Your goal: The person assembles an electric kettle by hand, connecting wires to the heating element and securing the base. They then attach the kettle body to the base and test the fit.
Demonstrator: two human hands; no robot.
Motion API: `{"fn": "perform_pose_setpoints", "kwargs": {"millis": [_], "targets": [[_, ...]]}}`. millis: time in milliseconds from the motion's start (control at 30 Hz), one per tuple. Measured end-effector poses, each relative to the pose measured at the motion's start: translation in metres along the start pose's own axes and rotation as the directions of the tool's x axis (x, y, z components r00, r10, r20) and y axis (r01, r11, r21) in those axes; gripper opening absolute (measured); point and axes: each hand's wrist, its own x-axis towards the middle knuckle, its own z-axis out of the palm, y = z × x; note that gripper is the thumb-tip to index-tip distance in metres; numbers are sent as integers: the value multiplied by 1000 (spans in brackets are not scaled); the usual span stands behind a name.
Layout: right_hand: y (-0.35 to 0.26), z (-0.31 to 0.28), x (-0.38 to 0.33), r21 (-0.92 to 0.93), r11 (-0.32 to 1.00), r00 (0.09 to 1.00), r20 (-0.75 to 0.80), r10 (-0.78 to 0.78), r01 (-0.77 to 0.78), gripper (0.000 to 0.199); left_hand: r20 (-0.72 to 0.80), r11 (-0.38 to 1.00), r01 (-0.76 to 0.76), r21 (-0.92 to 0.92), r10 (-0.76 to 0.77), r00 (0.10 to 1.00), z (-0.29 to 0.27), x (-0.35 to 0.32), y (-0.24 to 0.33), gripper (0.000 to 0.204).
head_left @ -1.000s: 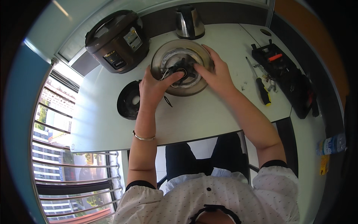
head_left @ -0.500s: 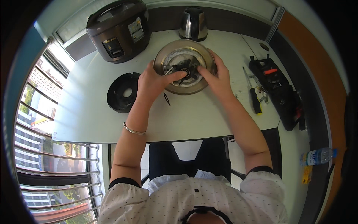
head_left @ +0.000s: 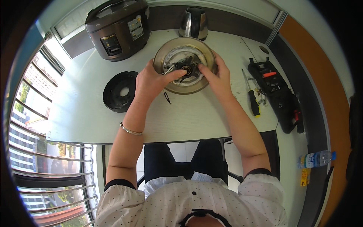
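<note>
Between my hands rests a round, shiny metal vessel [head_left: 194,88], bottom up, which looks like a kettle body. A black round connector [head_left: 185,76] with white wires sits in the middle of its pale underside. My left hand [head_left: 152,80] grips the vessel's left rim, its thumb pressed on the connector. From the right, my right hand [head_left: 218,74] wraps the opposite rim, thumb tip against the black part's edge. The outer fingers are partly hidden behind the vessel. Beside my left forearm lies a black, round plastic base cover [head_left: 113,95] with a central hole.
A brown rice cooker [head_left: 117,34] and a steel kettle [head_left: 193,23] stand at the back. On the right lie a yellow-black screwdriver [head_left: 253,102], small metal parts [head_left: 261,97] and a black tool case [head_left: 278,90]. A thin black loop [head_left: 167,97] is near my left wrist.
The whole view has shifted slightly. Both hands keep their hold on the vessel; my left thumb has slid a little toward the near left of the connector.
</note>
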Motion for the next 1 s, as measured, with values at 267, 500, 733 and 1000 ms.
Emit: {"fn": "perform_pose_setpoints", "kwargs": {"millis": [267, 500, 733, 1000], "targets": [[-10, 1, -2, 22, 998, 998, -15, 63, -62, 57, 180, 962, 92, -255, -46, 983, -17, 0, 8, 63], [2, 3, -2, -31, 999, 1000, -17, -21, 20, 58, 211, 978, 179, -110, -153, 965, -29, 5, 20, 77], [4, 5, -5, -69, 995, 996, -53, -71, 67, 59, 277, 986, 144, 82, -161, 947, -30, 35, 13, 76], [2, 8, -8, -98, 993, 994, -81, -71, 63, 62, 240, 977, 78, 198, -126, 963, -30, 39, 27, 72]]}}
